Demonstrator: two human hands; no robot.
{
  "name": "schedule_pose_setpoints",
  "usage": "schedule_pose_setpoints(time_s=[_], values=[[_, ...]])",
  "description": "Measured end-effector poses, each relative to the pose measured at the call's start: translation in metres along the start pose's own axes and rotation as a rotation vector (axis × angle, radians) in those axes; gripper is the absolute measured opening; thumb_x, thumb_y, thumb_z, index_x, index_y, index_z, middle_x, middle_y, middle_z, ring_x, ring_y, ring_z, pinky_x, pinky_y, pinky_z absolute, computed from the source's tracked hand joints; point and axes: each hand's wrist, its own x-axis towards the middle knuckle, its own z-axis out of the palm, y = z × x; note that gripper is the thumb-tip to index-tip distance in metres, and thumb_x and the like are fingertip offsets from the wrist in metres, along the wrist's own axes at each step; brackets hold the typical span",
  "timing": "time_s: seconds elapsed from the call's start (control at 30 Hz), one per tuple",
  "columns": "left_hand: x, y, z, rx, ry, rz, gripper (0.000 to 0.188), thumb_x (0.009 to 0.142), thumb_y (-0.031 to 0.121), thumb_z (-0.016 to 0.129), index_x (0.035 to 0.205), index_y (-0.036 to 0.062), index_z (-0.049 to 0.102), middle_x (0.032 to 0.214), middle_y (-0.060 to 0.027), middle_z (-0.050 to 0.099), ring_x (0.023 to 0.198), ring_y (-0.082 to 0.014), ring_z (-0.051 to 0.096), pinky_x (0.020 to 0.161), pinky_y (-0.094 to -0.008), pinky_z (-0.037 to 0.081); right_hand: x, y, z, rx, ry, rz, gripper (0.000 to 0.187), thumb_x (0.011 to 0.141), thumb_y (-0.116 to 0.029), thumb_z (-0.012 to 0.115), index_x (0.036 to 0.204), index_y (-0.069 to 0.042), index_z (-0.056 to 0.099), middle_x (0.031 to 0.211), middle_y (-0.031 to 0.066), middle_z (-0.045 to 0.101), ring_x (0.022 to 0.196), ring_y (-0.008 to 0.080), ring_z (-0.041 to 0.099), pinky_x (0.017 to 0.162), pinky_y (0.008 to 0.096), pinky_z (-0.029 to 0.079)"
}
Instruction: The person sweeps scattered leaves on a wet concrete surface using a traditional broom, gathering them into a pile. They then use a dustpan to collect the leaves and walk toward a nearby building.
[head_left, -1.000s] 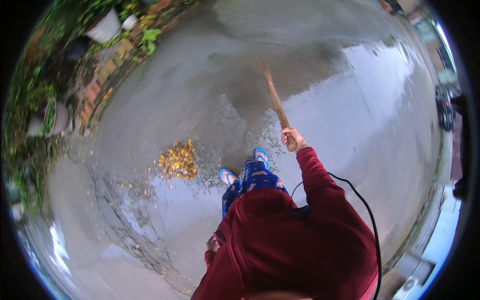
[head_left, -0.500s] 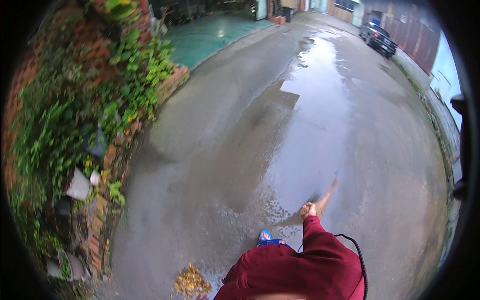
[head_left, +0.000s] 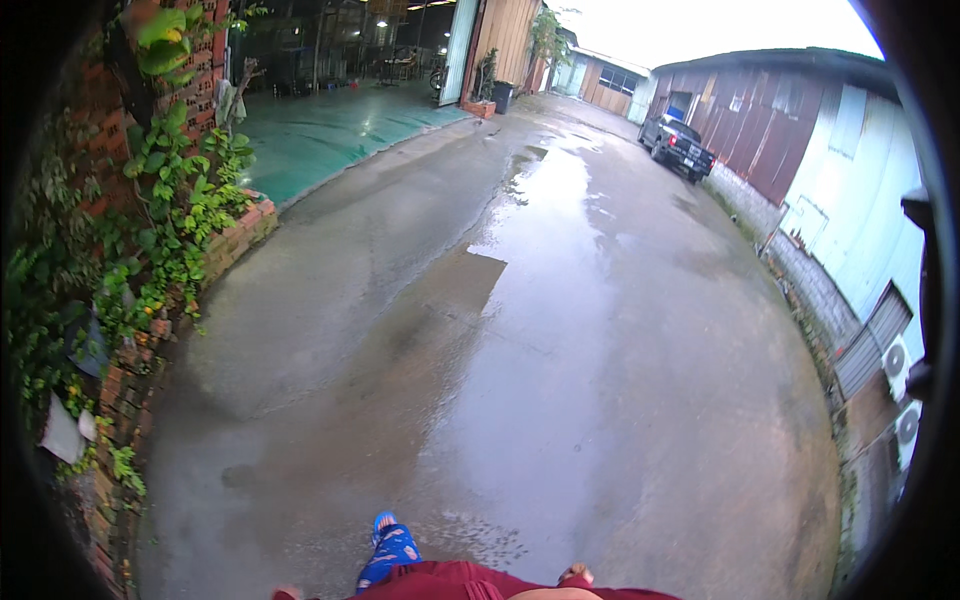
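My right hand (head_left: 576,574) shows only in part at the lower edge, in front of the maroon clothing (head_left: 455,580). Its fingers look curled closed; whatever they hold is hidden. At the lower edge further left, a small reddish patch seems to be part of my left hand (head_left: 287,594), its fingers out of sight. Between the two, a leg in blue patterned trousers (head_left: 392,556) and a foot in a blue sandal (head_left: 383,522) stand out on the wet concrete (head_left: 330,430).
A long puddle (head_left: 545,370) runs up the middle of the lane. Plants (head_left: 185,200) and a low brick border (head_left: 235,240) line the left, beside a green-floored open building (head_left: 350,145). A dark pickup truck (head_left: 680,148) is parked far right, along metal-sheet walls (head_left: 770,130).
The view has tilted up and swung right. My right hand, earlier out ahead with a long tan, broom-like thing, is now low at the edge. The yellow leaf pile has left view.
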Motion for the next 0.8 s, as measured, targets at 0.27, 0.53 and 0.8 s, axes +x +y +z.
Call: schedule_pose_setpoints(time_s=[0.27, 0.53, 0.8], values=[[0.175, 0.148, -0.270, 0.453, 0.427, 0.100, 0.036, 0.074, 0.043, 0.062, 0.098, 0.0170, 0.069, 0.103, -0.0038, 0.066, 0.100, -0.0196, 0.061, 0.085, -0.0326, 0.049, 0.130, -0.064, 0.263, -0.034, -0.007, 0.078, 0.039, 0.072, -0.027, 0.049, 0.041, -0.017, 0.027, 0.041, -0.0035, 0.025, 0.036, 0.0148, 0.022, 0.036, 0.0326, 0.017], [0.242, 0.599, -0.565, -1.032, -0.005, 0.739, 0.037, 0.082, 0.012, 0.055, 0.118, 0.0082, 0.054, 0.089, -0.0087, 0.060, 0.076, -0.0199, 0.059, 0.067, -0.0333, 0.051, 0.249, -0.092, 0.460, -0.096, -0.014, 0.099, 0.037, 0.074, -0.023, 0.048, 0.045, -0.016, 0.026, 0.044, -0.0040, 0.025, 0.038, 0.0135, 0.022, 0.037, 0.0315, 0.017], [0.266, 0.895, -0.739, -0.436, 0.026, 1.070, 0.047, 0.075, 0.020, 0.058, 0.121, 0.0171, 0.056, 0.083, -0.0065, 0.062, 0.063, -0.0147, 0.055, 0.062, -0.0319, 0.049, 0.409, -0.106, 0.591, -0.144, 0.054, 0.092, 0.035, 0.075, -0.019, 0.047, 0.048, -0.015, 0.026, 0.047, -0.0044, 0.025, 0.039, 0.0123, 0.023, 0.037, 0.0304, 0.018]])
